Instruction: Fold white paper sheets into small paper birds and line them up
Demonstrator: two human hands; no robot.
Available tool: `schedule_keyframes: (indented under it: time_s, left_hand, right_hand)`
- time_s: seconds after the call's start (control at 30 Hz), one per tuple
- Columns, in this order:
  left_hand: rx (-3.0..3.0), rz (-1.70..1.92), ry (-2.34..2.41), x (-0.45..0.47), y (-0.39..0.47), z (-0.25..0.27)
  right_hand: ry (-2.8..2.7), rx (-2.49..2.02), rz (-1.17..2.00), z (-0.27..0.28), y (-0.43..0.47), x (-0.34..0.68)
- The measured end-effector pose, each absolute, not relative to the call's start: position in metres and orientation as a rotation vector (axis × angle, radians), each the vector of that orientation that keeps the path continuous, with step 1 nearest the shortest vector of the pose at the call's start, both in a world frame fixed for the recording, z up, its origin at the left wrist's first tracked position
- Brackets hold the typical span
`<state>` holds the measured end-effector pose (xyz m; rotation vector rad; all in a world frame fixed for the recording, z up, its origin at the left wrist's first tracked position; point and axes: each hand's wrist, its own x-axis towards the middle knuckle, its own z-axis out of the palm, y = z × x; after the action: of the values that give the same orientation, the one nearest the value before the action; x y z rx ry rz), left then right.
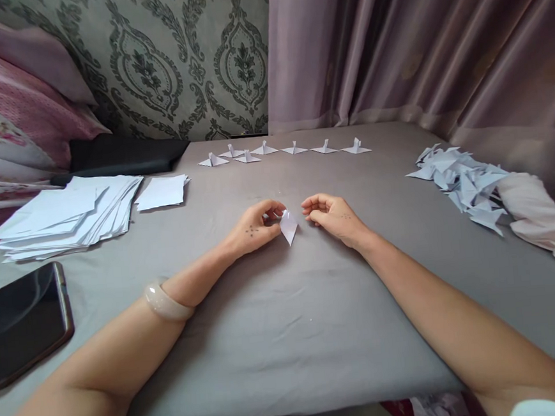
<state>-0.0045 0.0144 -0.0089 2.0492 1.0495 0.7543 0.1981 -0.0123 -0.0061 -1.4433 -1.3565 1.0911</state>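
Observation:
A small white folded paper (pixel 288 227), kite-shaped with its point toward me, is pinched at its left edge between the thumb and fingers of my left hand (pixel 258 226). My right hand (pixel 332 218) hovers just to the right of the paper, apart from it. Its fingers are curled, with a gap between it and the paper, and nothing shows in them. Farther back stands a row of several small folded paper pieces (pixel 294 147), each with wings spread flat and an upright middle.
Left are a stack of white paper sheets (pixel 67 218), a smaller stack of paper squares (pixel 161 193), a phone (pixel 30 323) and a black flat case (pixel 129 157). A heap of folded papers (pixel 468 183) lies right, beside a pale cloth (pixel 537 213). Grey cloth covers the table (pixel 269 343).

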Motion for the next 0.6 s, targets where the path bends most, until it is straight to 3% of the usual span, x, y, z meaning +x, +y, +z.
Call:
schedule_keyframes:
  time_s: [0.6]
  left_hand:
    - [1.918, 0.881, 1.046, 0.008, 0.015, -0.018]
  right_hand:
    - [-1.665, -1.424, 0.831, -0.006, -0.02, 0.183]
